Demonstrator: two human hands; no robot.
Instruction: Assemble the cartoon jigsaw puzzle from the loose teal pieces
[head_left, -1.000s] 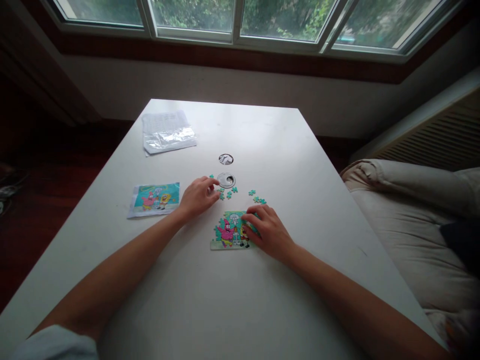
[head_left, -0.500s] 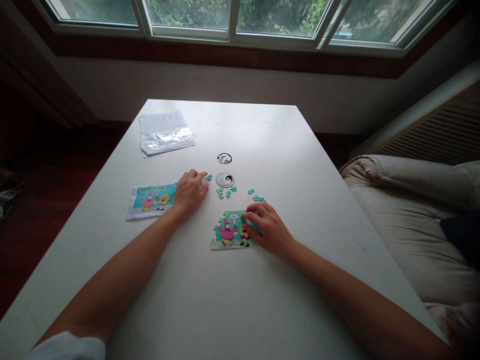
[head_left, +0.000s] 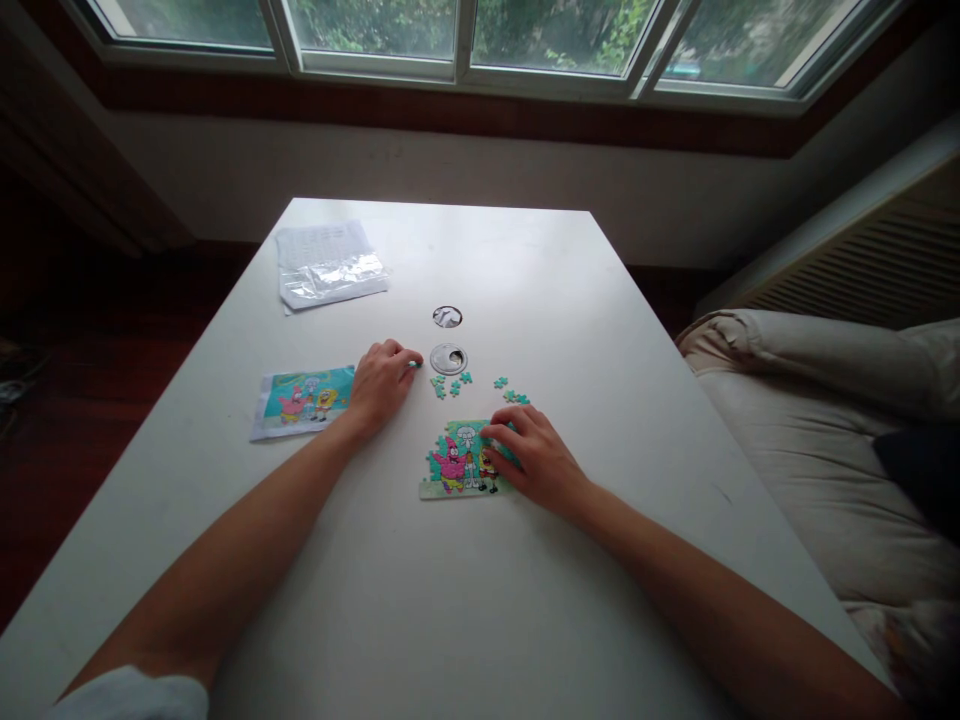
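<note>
My left hand (head_left: 384, 385) is closed in a pinch on a small green puzzle piece (head_left: 415, 364), mostly covered by the fingertips. A partly assembled jigsaw puzzle (head_left: 454, 465) with cartoon figures lies flat in front of me; its left edge is jagged. Over its right side rests my right hand (head_left: 536, 450), fingers apart and curved, hiding that part of the picture. Several loose green puzzle pieces (head_left: 440, 386) lie beyond the puzzle, and a few more (head_left: 511, 396) sit just past my right fingers.
A printed picture packet (head_left: 304, 402) lies partly under my left hand. Papers with a clear plastic bag (head_left: 330, 270) are at the table's far left. Two round cable holes (head_left: 448, 359) are set in the white table (head_left: 465, 610). A beige sofa (head_left: 780, 450) stands on the right.
My left thumb and fingers have closed on the loose puzzle piece that lay by their tips. The right hand and the puzzle stay in place.
</note>
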